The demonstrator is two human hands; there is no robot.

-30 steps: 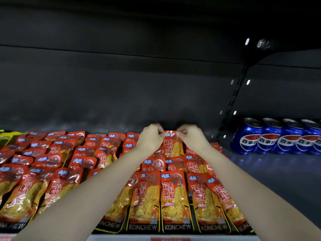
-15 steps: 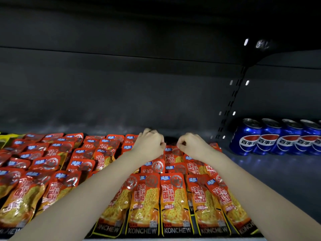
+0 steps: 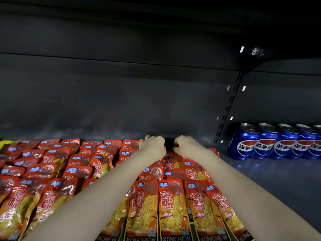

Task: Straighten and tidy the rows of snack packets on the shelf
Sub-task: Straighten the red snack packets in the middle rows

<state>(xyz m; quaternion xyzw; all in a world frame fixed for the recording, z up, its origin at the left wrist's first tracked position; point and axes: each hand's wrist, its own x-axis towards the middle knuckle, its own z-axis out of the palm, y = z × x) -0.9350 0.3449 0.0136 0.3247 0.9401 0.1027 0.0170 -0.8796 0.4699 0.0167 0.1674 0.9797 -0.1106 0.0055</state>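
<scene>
Here, the left hand (image 3: 152, 146) and right hand (image 3: 188, 147) sit close together, fingers curled down at the back of the packets (image 3: 167, 202); whether they pinch one, I cannot tell. Packets lie in overlapping rows across the shelf (image 3: 278, 180), cans (image 3: 264, 143) to their right.

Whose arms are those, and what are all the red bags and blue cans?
Those are a person's two bare arms. The picture comes from a camera worn on their head, looking forward and down. The left hand and right hand reach to the back of a row of red snack packets, fingers curled. Whether they pinch a packet is hidden. The packets lie in overlapping rows on a dark shelf. Blue Pepsi cans stand in a line to the right.
</scene>
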